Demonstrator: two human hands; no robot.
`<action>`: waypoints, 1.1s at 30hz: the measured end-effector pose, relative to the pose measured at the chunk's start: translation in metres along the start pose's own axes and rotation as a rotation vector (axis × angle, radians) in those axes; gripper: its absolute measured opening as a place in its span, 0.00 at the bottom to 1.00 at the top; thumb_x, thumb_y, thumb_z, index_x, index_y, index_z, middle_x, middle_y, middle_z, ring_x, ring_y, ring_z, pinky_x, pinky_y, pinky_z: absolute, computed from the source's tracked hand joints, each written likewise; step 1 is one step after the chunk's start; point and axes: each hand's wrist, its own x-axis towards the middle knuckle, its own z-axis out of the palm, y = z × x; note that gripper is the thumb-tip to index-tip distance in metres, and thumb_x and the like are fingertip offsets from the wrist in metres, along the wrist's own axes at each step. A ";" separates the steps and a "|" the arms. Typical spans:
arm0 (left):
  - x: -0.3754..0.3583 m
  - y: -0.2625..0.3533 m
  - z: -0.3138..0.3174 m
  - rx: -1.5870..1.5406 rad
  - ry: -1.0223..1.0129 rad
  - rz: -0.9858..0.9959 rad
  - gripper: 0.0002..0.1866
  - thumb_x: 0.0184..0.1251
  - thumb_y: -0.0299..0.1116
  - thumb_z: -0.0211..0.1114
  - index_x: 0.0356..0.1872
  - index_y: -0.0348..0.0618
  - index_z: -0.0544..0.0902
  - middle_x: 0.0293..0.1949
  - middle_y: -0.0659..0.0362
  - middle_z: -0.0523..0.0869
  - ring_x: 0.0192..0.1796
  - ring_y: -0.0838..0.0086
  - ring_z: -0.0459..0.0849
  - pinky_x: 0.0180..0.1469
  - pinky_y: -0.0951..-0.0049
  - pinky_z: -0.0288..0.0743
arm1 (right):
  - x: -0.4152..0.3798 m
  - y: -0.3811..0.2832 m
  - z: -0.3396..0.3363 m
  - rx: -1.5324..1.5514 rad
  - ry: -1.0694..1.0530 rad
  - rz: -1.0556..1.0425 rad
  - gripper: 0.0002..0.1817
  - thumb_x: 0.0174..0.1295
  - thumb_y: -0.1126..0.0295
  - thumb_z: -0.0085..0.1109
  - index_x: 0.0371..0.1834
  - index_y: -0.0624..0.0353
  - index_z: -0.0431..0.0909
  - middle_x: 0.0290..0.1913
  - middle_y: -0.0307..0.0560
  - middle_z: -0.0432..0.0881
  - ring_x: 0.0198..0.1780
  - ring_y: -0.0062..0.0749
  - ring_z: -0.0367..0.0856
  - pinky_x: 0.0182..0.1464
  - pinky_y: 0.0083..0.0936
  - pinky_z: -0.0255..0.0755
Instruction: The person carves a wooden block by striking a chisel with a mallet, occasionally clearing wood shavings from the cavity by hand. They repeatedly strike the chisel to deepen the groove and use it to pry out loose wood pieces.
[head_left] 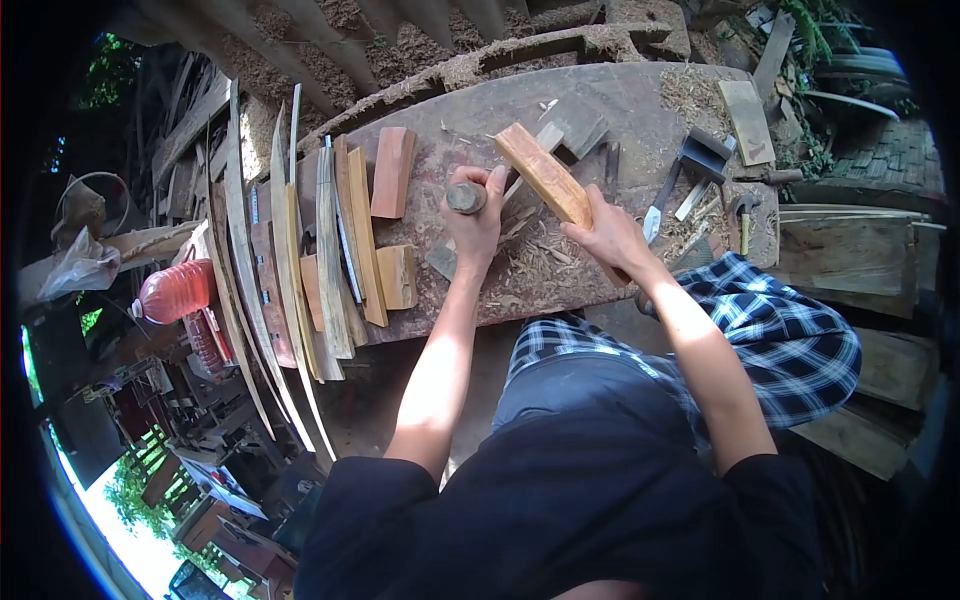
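My left hand (pixel 477 222) is closed round a tool with a round wooden handle (pixel 465 197), its butt end facing up. Part of what seems to be its blade shows to the right of the fist. My right hand (pixel 612 236) grips the lower end of an orange-brown wooden block (pixel 543 175), which is tilted above the workbench (pixel 440 130). Under and between the hands lie wood shavings (pixel 545 258). Behind the block, a grey flat piece (pixel 578 122) rests on the bench.
Long thin wood strips (pixel 328 250) and a reddish block (pixel 393 172) lie at left, beside a bottle of pink liquid (pixel 175 292). At right are a dark-headed mallet (pixel 704 155), a hammer (pixel 743 212) and a pale board (pixel 747 122).
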 end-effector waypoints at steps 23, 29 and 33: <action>0.010 -0.016 0.017 0.021 -0.052 0.044 0.12 0.71 0.33 0.74 0.32 0.42 0.79 0.28 0.70 0.76 0.32 0.86 0.72 0.35 0.79 0.67 | 0.000 -0.001 -0.005 0.084 0.011 0.006 0.35 0.58 0.45 0.62 0.59 0.59 0.67 0.45 0.69 0.87 0.49 0.66 0.87 0.54 0.54 0.79; 0.014 -0.031 0.005 -0.065 -0.100 -0.007 0.04 0.68 0.22 0.70 0.34 0.37 0.82 0.29 0.66 0.83 0.34 0.84 0.78 0.41 0.78 0.75 | -0.047 -0.101 -0.089 0.411 0.187 -0.341 0.35 0.58 0.49 0.66 0.62 0.58 0.67 0.43 0.70 0.86 0.46 0.64 0.88 0.52 0.50 0.80; 0.007 0.001 0.007 -0.135 -0.099 0.041 0.10 0.62 0.20 0.71 0.45 0.35 0.86 0.38 0.60 0.90 0.42 0.77 0.88 0.48 0.75 0.81 | -0.052 -0.118 -0.094 0.200 0.093 -0.402 0.34 0.57 0.51 0.67 0.62 0.56 0.67 0.39 0.69 0.85 0.44 0.66 0.87 0.49 0.54 0.79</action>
